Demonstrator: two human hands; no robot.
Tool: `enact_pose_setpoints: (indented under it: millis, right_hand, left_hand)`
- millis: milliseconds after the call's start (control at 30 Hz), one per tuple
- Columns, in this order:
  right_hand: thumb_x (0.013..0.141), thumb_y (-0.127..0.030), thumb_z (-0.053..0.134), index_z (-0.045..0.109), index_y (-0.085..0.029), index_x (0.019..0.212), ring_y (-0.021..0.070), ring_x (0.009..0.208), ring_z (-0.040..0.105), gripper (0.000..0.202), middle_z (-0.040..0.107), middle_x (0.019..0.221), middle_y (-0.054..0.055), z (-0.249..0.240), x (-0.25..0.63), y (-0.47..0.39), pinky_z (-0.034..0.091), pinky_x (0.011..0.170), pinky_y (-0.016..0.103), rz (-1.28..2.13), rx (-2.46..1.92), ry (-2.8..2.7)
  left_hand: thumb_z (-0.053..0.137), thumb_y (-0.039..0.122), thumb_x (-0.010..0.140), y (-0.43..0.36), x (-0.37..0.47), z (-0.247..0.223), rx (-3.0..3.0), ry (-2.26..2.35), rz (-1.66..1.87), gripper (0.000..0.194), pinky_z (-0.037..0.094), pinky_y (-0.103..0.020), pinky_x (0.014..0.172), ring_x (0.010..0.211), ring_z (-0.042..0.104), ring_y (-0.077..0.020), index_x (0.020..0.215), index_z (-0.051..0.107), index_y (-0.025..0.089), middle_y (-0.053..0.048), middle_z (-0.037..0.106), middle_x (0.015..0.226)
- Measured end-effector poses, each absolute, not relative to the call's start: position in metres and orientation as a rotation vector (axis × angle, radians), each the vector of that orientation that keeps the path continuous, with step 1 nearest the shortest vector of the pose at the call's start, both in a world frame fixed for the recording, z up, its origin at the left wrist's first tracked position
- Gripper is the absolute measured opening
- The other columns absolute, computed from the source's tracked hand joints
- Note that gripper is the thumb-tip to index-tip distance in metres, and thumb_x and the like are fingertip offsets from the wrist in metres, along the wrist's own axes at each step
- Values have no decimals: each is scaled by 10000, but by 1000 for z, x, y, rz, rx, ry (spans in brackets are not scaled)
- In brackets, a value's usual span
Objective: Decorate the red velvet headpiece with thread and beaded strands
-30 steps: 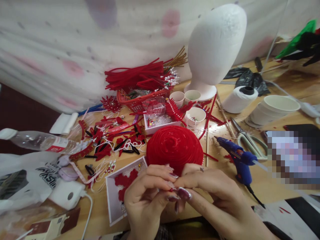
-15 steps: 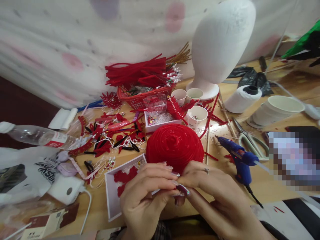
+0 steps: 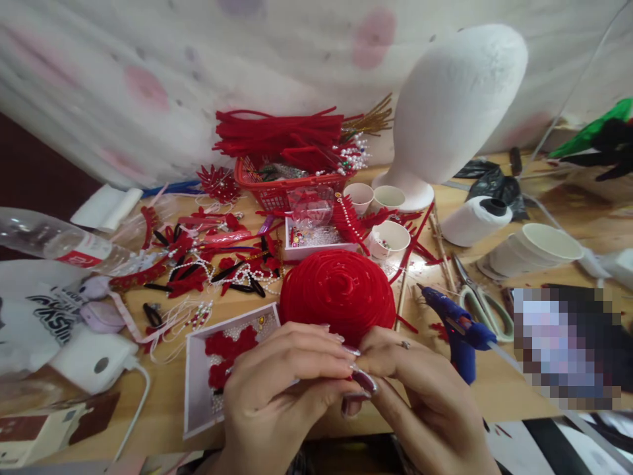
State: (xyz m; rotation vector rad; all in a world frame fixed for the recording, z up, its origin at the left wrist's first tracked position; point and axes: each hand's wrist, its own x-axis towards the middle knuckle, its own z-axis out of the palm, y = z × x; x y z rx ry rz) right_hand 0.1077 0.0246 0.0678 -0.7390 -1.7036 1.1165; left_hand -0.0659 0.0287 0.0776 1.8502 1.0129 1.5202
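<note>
My left hand and my right hand meet at the fingertips, low in the middle of the view. Both are closed in a pinch; a tiny bit of red shows between them, too small to name. Just beyond the fingers sits a large round bundle of red velvety cord. Left of my left hand, partly covered by it, lies a white box holding red flower shapes and small pearl beads.
A red basket and a white foam head stand at the back. On the right are a blue glue gun, scissors, paper cups and a thread cone. A plastic bottle lies left.
The camera view has tilted and shifted slightly, so the table items sit differently in the frame. Both hands keep their pinch, with only small shifts of the fingers.
</note>
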Motion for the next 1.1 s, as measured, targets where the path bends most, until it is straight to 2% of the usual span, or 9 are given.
enact_pose_setpoints:
  millis: [333, 467, 600, 700, 867, 933, 1000, 1100]
  right_hand:
    - [945, -44, 507, 706, -176, 960, 134, 698, 610, 239, 678, 751, 25, 68, 107, 29, 482, 643, 231, 1118, -742, -1725]
    - [953, -60, 516, 708, -187, 963, 135, 719, 609, 231, 680, 776, 24, 66, 108, 29, 482, 650, 231, 1115, -776, -1735]
    - [946, -29, 496, 691, -206, 1111, 141, 742, 606, 311, 698, 809, 18, 65, 112, 31, 483, 668, 244, 1116, -734, -1782]
    - [940, -22, 497, 659, -230, 1217, 145, 751, 612, 382, 698, 815, 11, 66, 114, 33, 489, 671, 251, 1146, -689, -1777]
    - [950, -37, 505, 671, -203, 1210, 150, 762, 617, 350, 691, 846, 31, 64, 116, 33, 492, 660, 259, 1073, -764, -1800]
    - [947, -25, 515, 664, -195, 1207, 144, 789, 630, 344, 708, 882, 30, 62, 116, 31, 501, 696, 256, 1025, -813, -1769]
    - [954, -42, 543, 669, -184, 1176, 137, 792, 639, 292, 719, 886, 28, 59, 115, 27, 507, 715, 247, 987, -844, -1720]
    - [980, -110, 554, 697, -159, 1060, 135, 734, 614, 171, 697, 822, 39, 56, 111, 21, 491, 661, 230, 864, -895, -1720]
  left_hand:
    - [787, 197, 815, 29, -73, 76, 1962, 1044, 1379, 113, 640, -332, 743, 670, 750, -182, 883, 754, 280, 23, 797, 790]
    - [798, 231, 807, 33, -70, 78, 1891, 1059, 1402, 79, 636, -285, 714, 662, 748, -166, 861, 750, 262, 26, 793, 765]
    - [806, 209, 796, 35, -68, 78, 1811, 1060, 1428, 63, 618, -212, 670, 677, 742, -139, 796, 743, 215, 13, 786, 738]
    - [808, 196, 793, 36, -68, 77, 1805, 1072, 1444, 63, 625, -235, 658, 663, 741, -154, 794, 749, 218, 2, 786, 736]
    - [787, 159, 800, 34, -70, 72, 1782, 1135, 1470, 75, 624, -212, 630, 677, 745, -159, 811, 755, 225, -11, 791, 790]
    - [752, 180, 831, 31, -75, 67, 1626, 1139, 1479, 59, 614, -202, 546, 617, 734, -154, 835, 746, 238, -26, 800, 866]
    - [692, 217, 883, 28, -80, 60, 1411, 1005, 1413, 53, 560, -203, 394, 460, 677, -141, 876, 729, 255, -49, 803, 906]
    - [662, 266, 902, 26, -83, 51, 1172, 726, 1196, 65, 477, -199, 278, 376, 634, -150, 886, 725, 267, -82, 803, 911]
